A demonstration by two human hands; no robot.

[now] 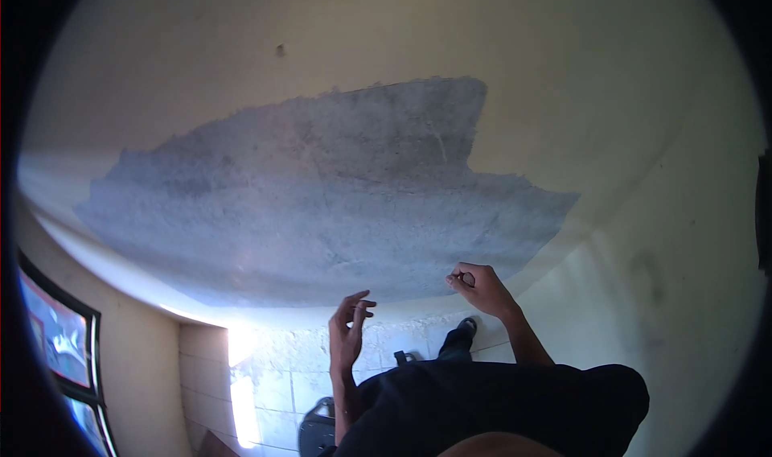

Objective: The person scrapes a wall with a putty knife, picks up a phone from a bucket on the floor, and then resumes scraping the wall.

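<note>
In front of me rises a wall [563,79] with cream paint and a large bare grey patch [322,191] whose edges are ragged. My left hand [347,332] is raised near the patch's lower edge, fingers apart and holding nothing. To the right of it, my right hand [482,288] is closed, thumb and fingers curled together close to the lower right part of the patch. A small roundish spot shows within its curl, but I cannot make out what it is. Whether either hand touches the wall cannot be told.
Pale crumbs lie along the wall's foot on the tiled floor [277,389]. A dark rounded container or bag [318,433] stands at my left, and a small dark object [404,357] lies near my shoe [468,324]. A dark-framed window [60,328] is at far left.
</note>
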